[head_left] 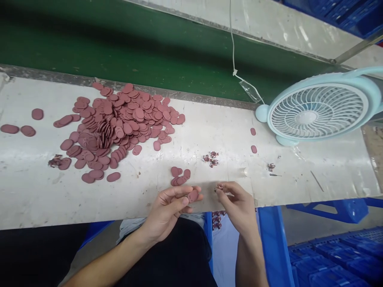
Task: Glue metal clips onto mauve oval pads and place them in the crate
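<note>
My left hand [172, 209] pinches a flat reddish oval disc [193, 195] with small holes, just over the table's front edge. To its right, my right hand [237, 201] is closed on a small dark red and white figure-like piece [220, 186] between thumb and fingertips. The two hands are apart. Beyond my left hand lies a small group of oval discs [180, 180]. Farther off, between the hands, several small figure-like pieces [213, 162] lie together. A large heap of the same discs [128, 115] spreads over the left side of the table.
A light blue fan [320, 111] stands at the back right, its cord [232, 44] running upward. Behind the white table [149, 199] is a green strip [179, 59]. Below the front edge, a blue crate [273, 243] holds more small pieces [218, 220]. Blue crates [338, 259] stand at the lower right.
</note>
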Demonstrator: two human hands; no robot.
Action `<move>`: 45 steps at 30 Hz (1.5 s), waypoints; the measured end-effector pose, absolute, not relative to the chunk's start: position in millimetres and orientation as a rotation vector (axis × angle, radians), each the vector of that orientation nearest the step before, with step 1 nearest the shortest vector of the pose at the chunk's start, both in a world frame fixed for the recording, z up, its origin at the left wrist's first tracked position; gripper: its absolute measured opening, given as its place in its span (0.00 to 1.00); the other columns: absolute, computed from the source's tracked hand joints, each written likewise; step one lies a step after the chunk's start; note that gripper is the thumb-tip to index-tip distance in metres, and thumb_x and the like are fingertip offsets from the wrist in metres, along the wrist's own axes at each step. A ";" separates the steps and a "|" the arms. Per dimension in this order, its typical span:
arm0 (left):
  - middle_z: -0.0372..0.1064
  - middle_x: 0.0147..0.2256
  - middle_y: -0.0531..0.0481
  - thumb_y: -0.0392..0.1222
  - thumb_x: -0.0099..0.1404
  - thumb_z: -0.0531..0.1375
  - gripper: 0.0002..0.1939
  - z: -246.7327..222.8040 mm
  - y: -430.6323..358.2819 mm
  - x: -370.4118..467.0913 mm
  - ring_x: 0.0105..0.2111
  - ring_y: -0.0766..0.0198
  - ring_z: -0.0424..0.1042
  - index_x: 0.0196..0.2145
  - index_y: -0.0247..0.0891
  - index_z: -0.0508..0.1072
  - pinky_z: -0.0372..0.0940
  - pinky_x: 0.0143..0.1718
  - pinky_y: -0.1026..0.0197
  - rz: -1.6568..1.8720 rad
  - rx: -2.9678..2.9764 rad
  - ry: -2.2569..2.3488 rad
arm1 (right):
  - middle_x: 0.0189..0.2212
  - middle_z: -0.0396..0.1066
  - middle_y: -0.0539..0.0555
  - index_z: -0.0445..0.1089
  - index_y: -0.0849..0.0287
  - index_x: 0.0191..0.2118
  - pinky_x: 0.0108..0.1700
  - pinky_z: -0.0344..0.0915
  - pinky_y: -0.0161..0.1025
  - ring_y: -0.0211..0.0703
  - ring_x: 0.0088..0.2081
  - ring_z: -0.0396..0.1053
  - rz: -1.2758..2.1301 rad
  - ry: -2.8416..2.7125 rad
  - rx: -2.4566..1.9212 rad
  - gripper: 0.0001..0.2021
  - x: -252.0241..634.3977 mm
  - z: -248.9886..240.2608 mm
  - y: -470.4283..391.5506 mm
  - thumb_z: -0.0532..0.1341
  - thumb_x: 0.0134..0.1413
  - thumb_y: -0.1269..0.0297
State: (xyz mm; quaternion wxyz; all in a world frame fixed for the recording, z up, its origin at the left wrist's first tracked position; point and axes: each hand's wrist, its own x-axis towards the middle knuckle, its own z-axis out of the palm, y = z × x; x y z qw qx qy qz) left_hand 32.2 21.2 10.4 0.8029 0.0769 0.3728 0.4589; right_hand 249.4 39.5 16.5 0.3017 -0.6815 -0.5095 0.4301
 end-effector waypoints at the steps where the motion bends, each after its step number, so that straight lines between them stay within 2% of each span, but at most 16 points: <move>1: 0.79 0.49 0.42 0.36 0.62 0.68 0.09 10.9 21.0 32.5 0.47 0.52 0.79 0.42 0.39 0.82 0.73 0.35 0.67 0.989 0.181 0.811 | 0.35 0.72 0.53 0.77 0.55 0.39 0.30 0.70 0.37 0.42 0.35 0.72 1.245 -1.265 -1.676 0.06 246.0 23.3 34.9 0.67 0.55 0.62; 5: 0.80 0.47 0.43 0.35 0.61 0.69 0.10 11.8 19.3 34.0 0.46 0.53 0.79 0.41 0.40 0.82 0.74 0.35 0.65 1.016 0.298 0.841 | 0.39 0.75 0.54 0.79 0.52 0.42 0.29 0.73 0.35 0.40 0.33 0.74 1.515 -1.142 -1.367 0.08 226.2 47.4 20.9 0.68 0.55 0.68; 9: 0.80 0.48 0.44 0.34 0.62 0.67 0.11 8.6 15.0 34.1 0.42 0.58 0.80 0.43 0.41 0.82 0.75 0.35 0.64 1.021 0.412 0.833 | 0.37 0.77 0.52 0.79 0.50 0.44 0.35 0.76 0.37 0.38 0.33 0.75 1.516 -1.165 -1.333 0.10 210.1 53.2 19.7 0.66 0.58 0.70; 15: 0.81 0.45 0.48 0.33 0.62 0.67 0.11 4.3 11.3 32.9 0.40 0.62 0.79 0.43 0.43 0.80 0.75 0.36 0.65 1.011 0.437 0.814 | 0.36 0.77 0.51 0.79 0.51 0.43 0.35 0.75 0.33 0.37 0.33 0.75 1.543 -1.163 -1.408 0.08 206.0 54.0 23.8 0.66 0.60 0.68; 20: 0.80 0.46 0.47 0.34 0.61 0.69 0.02 3.9 12.7 34.7 0.33 0.67 0.78 0.32 0.38 0.80 0.73 0.33 0.66 0.989 0.420 0.870 | 0.38 0.77 0.50 0.78 0.49 0.44 0.36 0.75 0.32 0.37 0.36 0.76 1.440 -1.326 -1.423 0.09 208.0 61.0 26.2 0.65 0.60 0.69; 26: 0.81 0.38 0.48 0.36 0.61 0.69 0.03 5.9 11.2 39.4 0.30 0.68 0.76 0.29 0.37 0.81 0.72 0.32 0.66 0.989 0.416 0.869 | 0.37 0.76 0.50 0.78 0.51 0.42 0.34 0.75 0.31 0.36 0.34 0.75 1.457 -1.368 -1.444 0.07 211.8 64.3 28.2 0.66 0.59 0.69; 34: 0.79 0.47 0.47 0.35 0.63 0.67 0.03 6.2 9.0 41.4 0.32 0.67 0.77 0.32 0.38 0.82 0.73 0.35 0.65 1.046 0.449 0.884 | 0.34 0.76 0.49 0.78 0.51 0.41 0.37 0.75 0.33 0.36 0.34 0.75 1.645 -1.021 -1.379 0.05 205.7 55.1 25.7 0.66 0.60 0.65; 41: 0.79 0.47 0.46 0.34 0.64 0.66 0.04 5.4 6.7 43.0 0.35 0.65 0.78 0.33 0.39 0.82 0.74 0.35 0.65 1.050 0.472 0.886 | 0.33 0.74 0.49 0.78 0.52 0.41 0.36 0.75 0.34 0.35 0.33 0.74 1.602 -1.023 -1.357 0.05 204.9 52.9 24.1 0.66 0.59 0.66; 45: 0.79 0.47 0.47 0.33 0.64 0.65 0.05 5.9 6.7 43.8 0.33 0.67 0.77 0.32 0.39 0.82 0.74 0.35 0.64 1.065 0.486 0.877 | 0.34 0.75 0.50 0.78 0.52 0.41 0.35 0.75 0.33 0.36 0.33 0.74 1.559 -1.044 -1.332 0.05 203.2 53.1 23.7 0.66 0.60 0.67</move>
